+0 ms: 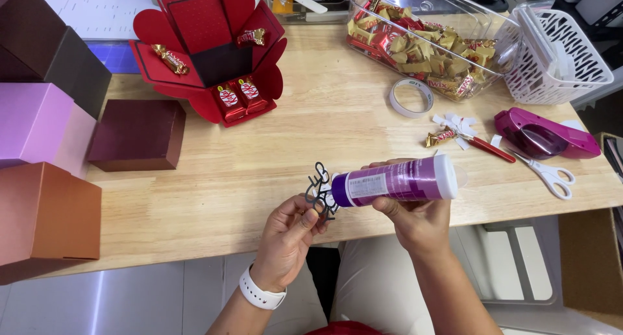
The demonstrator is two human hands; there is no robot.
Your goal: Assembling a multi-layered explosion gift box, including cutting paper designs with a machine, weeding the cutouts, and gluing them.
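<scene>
left hand [285,234] fingers pinch black paper cutout [319,191] off desk [272,173] near edge | right hand [415,215] grips purple glue bottle [396,182], nozzle on cutout | risk: over-squeeze blobs, thin strands bend or tear

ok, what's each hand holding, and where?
Left hand: black paper cutout, pinched at its lower edge. Right hand: purple glue bottle, gripped around mid-body.

We see light wooden table [311,153] filling middle of frame. Upper left: open red box [207,49], flaps spread flat, wrapped sweets on them. Left edge: stack of closed boxes [39,147], dark red box [137,134] beside them. Upper right: clear tub of sweets [422,43], white basket [558,56]. Right: tape roll [411,96], purple tape dispenser [542,135], scissors [542,169], loose gold sweet [440,138].
</scene>
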